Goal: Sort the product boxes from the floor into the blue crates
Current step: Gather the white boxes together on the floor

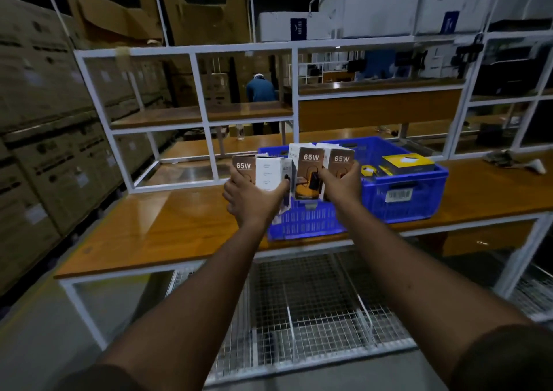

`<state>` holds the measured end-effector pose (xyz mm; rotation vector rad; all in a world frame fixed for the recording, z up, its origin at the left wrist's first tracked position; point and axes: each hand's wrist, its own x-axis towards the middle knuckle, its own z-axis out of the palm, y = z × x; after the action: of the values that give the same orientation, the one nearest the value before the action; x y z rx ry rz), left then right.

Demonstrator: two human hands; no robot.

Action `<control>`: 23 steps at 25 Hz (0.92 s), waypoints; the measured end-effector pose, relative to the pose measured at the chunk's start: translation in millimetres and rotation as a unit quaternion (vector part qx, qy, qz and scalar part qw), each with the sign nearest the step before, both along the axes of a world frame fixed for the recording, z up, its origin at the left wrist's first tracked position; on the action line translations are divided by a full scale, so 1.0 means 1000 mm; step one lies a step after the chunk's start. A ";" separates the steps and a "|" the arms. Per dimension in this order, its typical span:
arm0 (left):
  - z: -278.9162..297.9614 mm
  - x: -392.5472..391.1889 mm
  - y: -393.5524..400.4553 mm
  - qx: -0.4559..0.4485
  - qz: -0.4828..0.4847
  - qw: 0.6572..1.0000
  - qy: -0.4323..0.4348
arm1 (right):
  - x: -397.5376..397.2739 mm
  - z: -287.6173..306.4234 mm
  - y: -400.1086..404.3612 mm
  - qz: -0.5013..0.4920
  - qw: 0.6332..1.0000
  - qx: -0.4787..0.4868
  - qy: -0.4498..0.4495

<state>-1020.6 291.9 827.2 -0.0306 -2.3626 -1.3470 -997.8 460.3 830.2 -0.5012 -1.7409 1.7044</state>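
Holding small product boxes upright above a blue crate [401,194] on the wooden tabletop [167,226]. Left hand [251,196] wrapped around a brown "65W" box [243,169] and a white box [268,173]. Right hand [341,185] gripping two more "65W" boxes [309,169]. Just beyond the right hand, inside the crate, yellow boxes [408,163].

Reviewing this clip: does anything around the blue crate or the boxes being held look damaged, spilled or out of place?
Nothing stands out. The left hand and right hand each grip brown-and-white 65W product boxes upright above the blue plastic crate, which sits flat on the wooden workbench. The yellow-and-black boxes inside look intact.
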 end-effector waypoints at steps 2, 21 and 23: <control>0.017 -0.038 0.029 0.006 -0.008 1.000 0.018 | -0.036 0.015 0.032 0.000 1.000 0.023 0.015; -0.044 -0.297 0.145 -0.224 -0.287 0.784 -0.503 | -0.239 -0.020 0.159 0.198 0.734 0.406 -0.507; -0.066 -0.305 0.152 -0.295 -0.302 0.761 -0.493 | -0.249 -0.032 0.150 0.218 0.633 0.499 -0.551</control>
<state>-1325.9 443.6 761.0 -0.3822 -3.8811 -0.8141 -1246.6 610.5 798.6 -0.6304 -3.5000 0.1636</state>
